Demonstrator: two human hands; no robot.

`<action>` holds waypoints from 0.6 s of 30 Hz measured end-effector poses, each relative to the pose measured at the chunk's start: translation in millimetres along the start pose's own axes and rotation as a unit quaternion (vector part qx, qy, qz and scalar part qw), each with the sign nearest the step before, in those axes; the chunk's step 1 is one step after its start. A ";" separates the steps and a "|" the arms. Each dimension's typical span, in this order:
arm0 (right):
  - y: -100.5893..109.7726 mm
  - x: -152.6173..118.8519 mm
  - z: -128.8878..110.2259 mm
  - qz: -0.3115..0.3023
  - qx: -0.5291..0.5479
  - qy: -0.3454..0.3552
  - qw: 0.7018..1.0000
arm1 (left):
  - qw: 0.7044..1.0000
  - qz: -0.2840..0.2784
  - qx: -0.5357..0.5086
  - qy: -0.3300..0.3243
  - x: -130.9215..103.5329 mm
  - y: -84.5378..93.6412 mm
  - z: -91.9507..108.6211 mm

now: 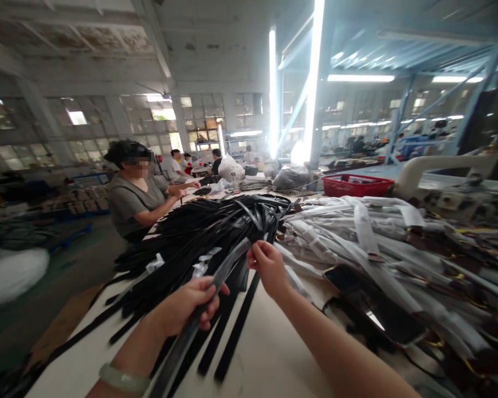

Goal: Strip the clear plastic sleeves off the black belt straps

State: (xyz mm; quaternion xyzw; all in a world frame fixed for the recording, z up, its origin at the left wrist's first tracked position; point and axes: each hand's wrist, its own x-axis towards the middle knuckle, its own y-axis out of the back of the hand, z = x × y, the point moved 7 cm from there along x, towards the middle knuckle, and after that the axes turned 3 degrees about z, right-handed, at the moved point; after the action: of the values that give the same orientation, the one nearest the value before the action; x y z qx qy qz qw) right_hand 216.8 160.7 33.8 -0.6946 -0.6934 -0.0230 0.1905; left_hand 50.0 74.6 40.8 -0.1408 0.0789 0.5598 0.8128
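A black strap (222, 272) in a clear plastic sleeve runs between my two hands. My left hand (197, 301) is closed around its middle, and the strap trails down toward the bottom of the view. My right hand (268, 268) pinches the strap's far end between thumb and fingers. Beneath and beyond lies a large heap of black straps (182, 243), with small white plastic scraps (205, 260) on top. To the right is a pile of straps in white wrapping (336, 237), some showing gold-coloured metal parts.
A phone (373, 304) lies on the right-hand pile. Behind it stand a red basket (357, 185) and a sewing machine (448, 179). A co-worker (135, 193) works at the table's left side. Plastic bags (292, 177) sit at the back of the pale table (265, 342).
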 end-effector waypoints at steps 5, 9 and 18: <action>-45.2 -45.3 -7.3 -0.193 -0.048 0.072 0.977 | 0.979 0.128 -0.043 -0.156 -4.2 47.3 74.6; -85.3 -111.6 -11.2 -0.443 -0.199 0.245 0.839 | 0.943 0.190 -0.065 -0.265 -50.9 84.9 131.5; -89.2 -130.3 28.7 -0.539 -0.286 0.190 0.769 | 0.847 0.329 -0.016 -0.417 -246.8 126.0 188.6</action>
State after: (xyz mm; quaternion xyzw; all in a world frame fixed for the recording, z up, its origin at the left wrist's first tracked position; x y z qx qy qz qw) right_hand 118.5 41.9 -10.5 -0.2103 -0.8652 -0.4501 0.0671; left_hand -162.0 -42.6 272.4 0.1266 -0.2349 0.8015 0.5352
